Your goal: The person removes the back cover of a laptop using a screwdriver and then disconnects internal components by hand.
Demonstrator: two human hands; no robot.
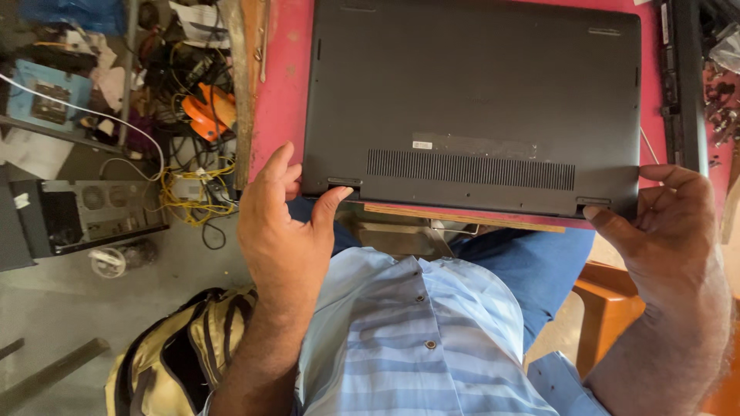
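Observation:
A dark grey laptop (470, 92) lies upside down on a red table (281, 85), its vent grille and rubber feet facing up. My left hand (281, 227) grips its near left corner, thumb pressed on the bottom edge by a rubber foot. My right hand (667, 223) grips the near right corner, thumb under the edge and fingers curled round the side. The laptop's near edge overhangs the table toward my lap.
Tangled cables, an orange tool (206, 114) and a desktop computer case (81, 216) crowd the floor at left. A yellow-black bag (166, 354) lies by my left leg. A dark panel (686, 77) and small parts sit at the table's right; an orange chair (609, 308) is below.

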